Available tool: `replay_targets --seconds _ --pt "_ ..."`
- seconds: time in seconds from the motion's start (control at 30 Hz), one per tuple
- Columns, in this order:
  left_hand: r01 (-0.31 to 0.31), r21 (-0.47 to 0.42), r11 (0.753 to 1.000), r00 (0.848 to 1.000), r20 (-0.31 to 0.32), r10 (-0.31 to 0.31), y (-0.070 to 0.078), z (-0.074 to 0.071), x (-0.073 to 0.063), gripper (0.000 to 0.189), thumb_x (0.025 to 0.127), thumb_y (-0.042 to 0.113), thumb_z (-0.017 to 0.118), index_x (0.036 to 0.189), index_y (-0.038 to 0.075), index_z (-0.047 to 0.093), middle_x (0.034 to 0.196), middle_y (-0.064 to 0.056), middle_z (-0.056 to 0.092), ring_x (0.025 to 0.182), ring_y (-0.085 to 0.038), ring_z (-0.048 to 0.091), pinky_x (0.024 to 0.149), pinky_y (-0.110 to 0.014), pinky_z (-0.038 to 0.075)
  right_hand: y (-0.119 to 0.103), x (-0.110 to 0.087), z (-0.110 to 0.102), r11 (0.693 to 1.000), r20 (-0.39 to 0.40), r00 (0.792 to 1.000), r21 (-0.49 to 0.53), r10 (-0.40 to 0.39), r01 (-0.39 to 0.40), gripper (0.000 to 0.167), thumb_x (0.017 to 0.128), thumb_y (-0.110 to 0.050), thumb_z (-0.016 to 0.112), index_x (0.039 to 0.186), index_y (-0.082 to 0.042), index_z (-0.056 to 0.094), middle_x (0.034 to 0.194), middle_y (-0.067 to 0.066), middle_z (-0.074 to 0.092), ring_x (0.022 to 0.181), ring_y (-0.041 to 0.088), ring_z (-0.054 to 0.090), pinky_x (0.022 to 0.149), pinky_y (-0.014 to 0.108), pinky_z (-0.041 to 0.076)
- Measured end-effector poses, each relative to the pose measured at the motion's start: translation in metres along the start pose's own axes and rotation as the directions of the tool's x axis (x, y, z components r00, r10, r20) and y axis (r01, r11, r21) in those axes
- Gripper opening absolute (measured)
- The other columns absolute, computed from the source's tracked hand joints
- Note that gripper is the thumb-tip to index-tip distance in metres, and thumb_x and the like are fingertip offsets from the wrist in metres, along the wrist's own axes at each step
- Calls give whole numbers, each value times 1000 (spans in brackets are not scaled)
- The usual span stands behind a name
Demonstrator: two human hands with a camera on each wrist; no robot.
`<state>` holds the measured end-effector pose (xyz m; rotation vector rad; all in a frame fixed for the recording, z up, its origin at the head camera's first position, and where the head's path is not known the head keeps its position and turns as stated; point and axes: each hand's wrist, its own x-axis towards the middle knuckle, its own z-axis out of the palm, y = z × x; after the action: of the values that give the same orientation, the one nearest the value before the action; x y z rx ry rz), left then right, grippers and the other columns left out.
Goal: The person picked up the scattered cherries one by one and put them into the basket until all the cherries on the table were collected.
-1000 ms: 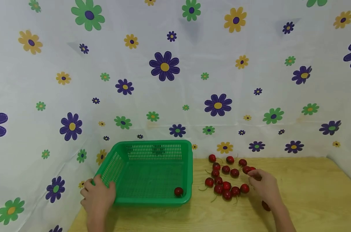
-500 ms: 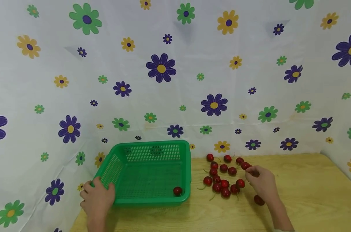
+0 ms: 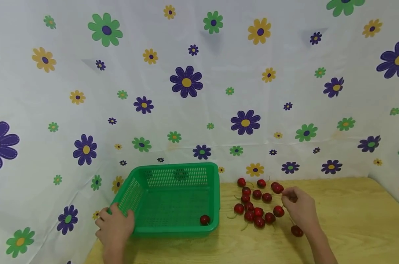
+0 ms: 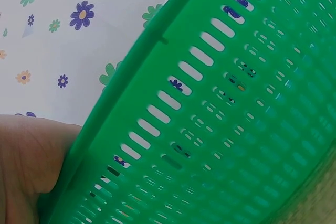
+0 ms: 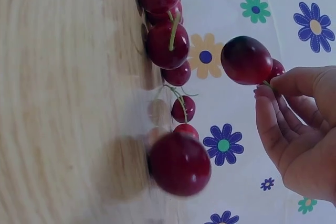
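My left hand (image 3: 116, 224) grips the rim at the front left corner of a green plastic basket (image 3: 173, 229). In the left wrist view the slotted basket wall (image 4: 139, 98) fills most of the picture beside that hand (image 4: 31, 166). A single dark red cherry (image 3: 204, 220) lies in the basket's front right corner. On the right, my right hand (image 3: 302, 209) pinches a cherry (image 5: 245, 60) by its green stem between thumb and fingertips. The right wrist view shows this cherry raised off the wooden table (image 5: 63, 98), with its stem end toward the fingers.
Several loose cherries (image 3: 259, 222) with stems lie grouped right of the basket. One cherry (image 3: 278, 211) sits just left of my right hand, another (image 3: 297, 231) by the wrist. A white flower-print sheet (image 3: 219, 110) hangs behind the wooden table (image 3: 358, 227) and along both sides.
My right hand has taken a cherry by its stem from the right edge of the group and lifted it. My left hand stays on the basket rim. The head view has shifted slightly.
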<state>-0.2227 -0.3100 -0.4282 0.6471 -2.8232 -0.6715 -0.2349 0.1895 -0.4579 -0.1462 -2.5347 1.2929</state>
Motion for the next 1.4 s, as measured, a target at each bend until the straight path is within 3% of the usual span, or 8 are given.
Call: replay_targets --seconds 0.37,0.63,0.77,0.93,1.2,1.4 --pt "-24 -12 1000 999 -23 24 -2 1 -3 61 96 29 43 140 -11 28 139 -44 17 125 -63 20 89 -79 26 -6 -4 6 1000 -25 1000 -18 16 -16 23 94 -12 62 113 0 67 99 14 68 87 24 60 69 20 47" --pt "12 -30 999 1000 14 -12 1 1 -1 64 97 32 41 145 -8 25 142 -44 15 126 -62 17 90 -78 25 -22 1 5 997 -64 995 9 -78 79 17 93 -8 63 106 1 69 93 14 69 79 21 57 62 22 46" --pt "9 -29 1000 1000 7 -9 2 0 -2 63 97 31 42 143 -9 26 140 -43 16 125 -61 18 90 -78 26 -33 1 8 994 -48 994 35 -103 105 16 92 -6 63 104 1 70 91 13 69 74 20 55 57 23 45" --pt "9 -13 1000 1000 6 -9 0 0 -2 62 97 31 41 142 -9 26 139 -43 16 125 -62 18 90 -78 26 -50 6 12 986 -15 986 34 -165 165 14 92 -6 63 104 0 69 89 10 69 73 19 56 60 22 47" --pt "1 -14 1000 1000 -7 -1 -6 3 0 61 97 31 40 142 -9 27 139 -43 16 125 -61 19 90 -77 27 -93 19 29 942 66 943 98 -327 320 11 93 -1 61 101 -2 68 89 10 67 57 14 51 47 24 45" --pt "-12 -25 1000 1000 -20 11 -5 3 1 60 97 30 41 141 -9 28 138 -43 17 125 -61 20 89 -78 28 -131 24 41 890 126 881 68 -456 450 11 93 0 61 101 -4 67 90 6 65 66 15 53 55 23 48"
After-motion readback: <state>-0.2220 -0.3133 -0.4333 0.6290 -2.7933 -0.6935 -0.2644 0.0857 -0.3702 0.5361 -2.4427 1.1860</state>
